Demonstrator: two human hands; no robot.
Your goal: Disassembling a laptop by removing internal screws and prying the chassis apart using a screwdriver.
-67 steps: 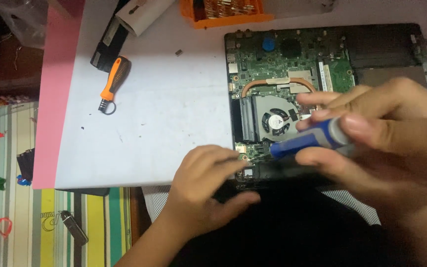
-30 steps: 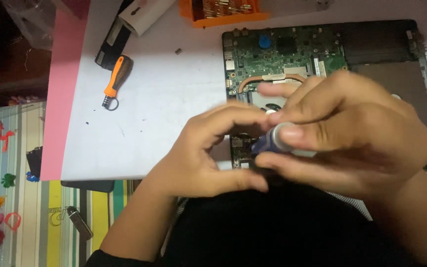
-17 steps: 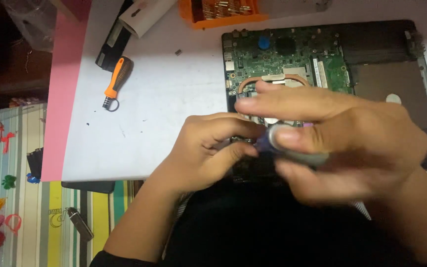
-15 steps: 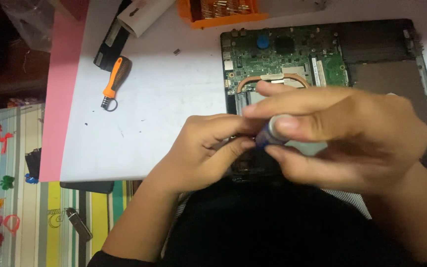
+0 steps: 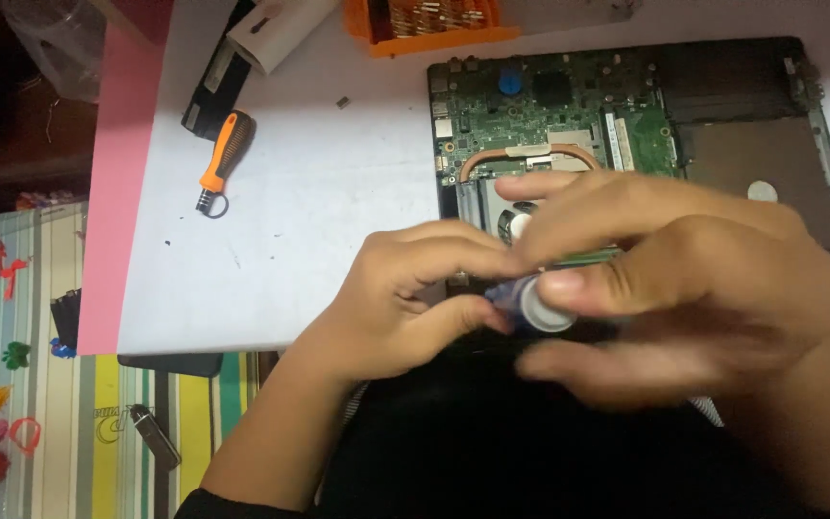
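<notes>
White and smooth, the desk has a pink strip along its left edge, and beyond that edge lies a striped, brightly coloured mat. An opened laptop sits toward the desk's far right corner with its bottom cover off, showing a green circuit board, a curved copper pipe and a dark round fan; its casing is matte black. Both hands meet over the laptop's near edge, close to the near edge of the desk. The right hand is curled, thumb and forefinger pinched around a screwdriver with a blue handle and a rounded pale grey cap; the cap faces the camera and the shaft is hidden, so the tip cannot be seen. Motion blur softens that hand's lower fingers. The left hand is also bent narrow, its fingertips gathered just beside the blue handle and touching it near the front; whether it grips the tool or only steadies it cannot be told. Toward the far left of the desk lies a small screwdriver with an orange and black handle and a metal ring at its end, well apart from the hands. An orange plastic tray sits at the far edge.
</notes>
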